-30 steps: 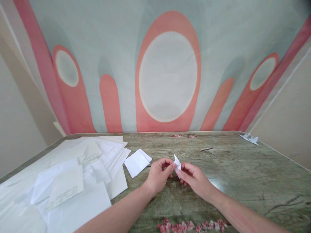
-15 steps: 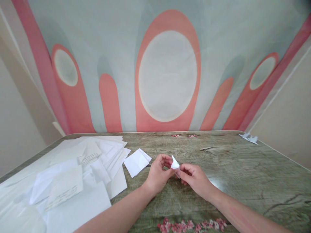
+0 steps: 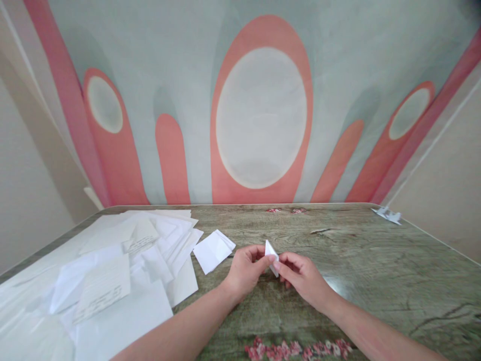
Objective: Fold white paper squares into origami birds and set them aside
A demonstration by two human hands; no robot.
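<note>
A small folded white paper piece [image 3: 271,253] with a pointed tip sticks up between my two hands, just above the table [image 3: 361,260]. My left hand [image 3: 246,271] pinches its left side between thumb and fingertips. My right hand [image 3: 300,278] pinches its right side, fingers curled. Both hands rest close together near the table's middle. A folded white paper square [image 3: 212,249] lies on the table just left of my left hand.
A loose spread of white paper sheets [image 3: 112,271], some with handwriting, covers the table's left part. Small white paper scraps [image 3: 389,215] lie at the far right corner. A wall with pink and grey ovals rises behind the table.
My fingers have shifted slightly on the small paper piece, and its tip has tilted a little. The hands stay in the same place.
</note>
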